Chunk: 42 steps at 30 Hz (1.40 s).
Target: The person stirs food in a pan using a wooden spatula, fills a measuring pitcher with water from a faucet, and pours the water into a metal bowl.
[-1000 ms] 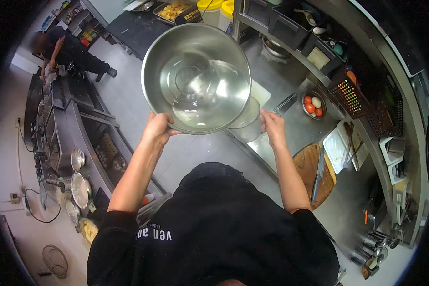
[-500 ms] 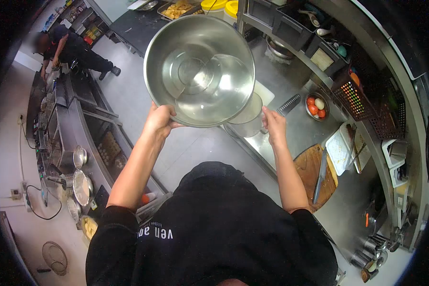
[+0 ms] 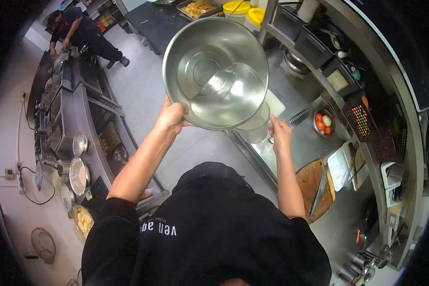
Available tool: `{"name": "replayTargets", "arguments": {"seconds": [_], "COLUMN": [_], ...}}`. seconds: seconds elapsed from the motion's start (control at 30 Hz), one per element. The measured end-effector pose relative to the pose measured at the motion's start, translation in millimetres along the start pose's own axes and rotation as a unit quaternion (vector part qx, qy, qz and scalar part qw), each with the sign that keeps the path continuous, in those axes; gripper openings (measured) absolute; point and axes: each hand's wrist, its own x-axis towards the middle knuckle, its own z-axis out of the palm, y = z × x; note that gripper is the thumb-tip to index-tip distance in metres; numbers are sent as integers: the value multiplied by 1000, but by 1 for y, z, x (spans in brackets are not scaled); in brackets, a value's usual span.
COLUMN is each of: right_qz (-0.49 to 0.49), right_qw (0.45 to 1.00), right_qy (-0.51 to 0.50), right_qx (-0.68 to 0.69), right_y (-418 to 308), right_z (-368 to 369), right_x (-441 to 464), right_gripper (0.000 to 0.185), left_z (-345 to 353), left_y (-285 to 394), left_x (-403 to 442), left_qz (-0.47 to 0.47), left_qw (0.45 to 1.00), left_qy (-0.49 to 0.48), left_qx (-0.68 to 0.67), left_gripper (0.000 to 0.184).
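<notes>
A large steel bowl [image 3: 209,71] is tilted, with clear liquid pooled on its right side. My left hand [image 3: 174,117] grips the bowl's lower left rim, thumb over the edge. At the bowl's lower right rim is a clear jug [image 3: 256,127], partly hidden behind the bowl. My right hand [image 3: 280,133] has its fingers closed at the jug's right side, on its handle. How much the jug holds cannot be made out.
On the right counter are a cutting board [image 3: 314,186] with a knife [image 3: 319,190], a bowl of tomatoes [image 3: 323,123] and a white tray [image 3: 339,167]. Bowls [image 3: 79,176] line the left counter. Another person [image 3: 81,33] stands at the far left.
The bowl and jug have shifted right in view with both hands. The bowl is tipped a little more, and its liquid has drawn toward the jug side. The surroundings have shifted too.
</notes>
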Motion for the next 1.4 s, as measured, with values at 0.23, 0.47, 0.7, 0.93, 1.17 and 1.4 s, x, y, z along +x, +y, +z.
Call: {"name": "replayTargets", "arguments": {"seconds": [0.23, 0.47, 0.7, 0.93, 1.17, 1.4], "right_qz": [26, 41, 63, 55, 125, 118], "right_qw": [1000, 996, 987, 990, 963, 963], "right_qy": [9, 42, 26, -7, -56, -19], "right_qx": [7, 72, 145, 133, 230, 240], "right_y": [-6, -1, 7, 10, 4, 13], "right_z": [34, 92, 165, 258, 369, 489], "right_x": [-2, -1, 35, 107, 210, 320], "right_gripper": [29, 26, 30, 33, 20, 14], "left_z": [-44, -107, -178, -238, -290, -346], "left_y": [9, 16, 36, 60, 106, 126], "left_x": [18, 49, 94, 184, 259, 351], "left_qz": [-57, -115, -129, -165, -169, -156], "left_qw": [997, 983, 969, 952, 928, 940], "left_qy": [-2, -47, -30, -33, -13, 73], "left_qx": [-49, -136, -207, -255, -331, -296], "left_gripper": [54, 55, 51, 44, 51, 50]}}
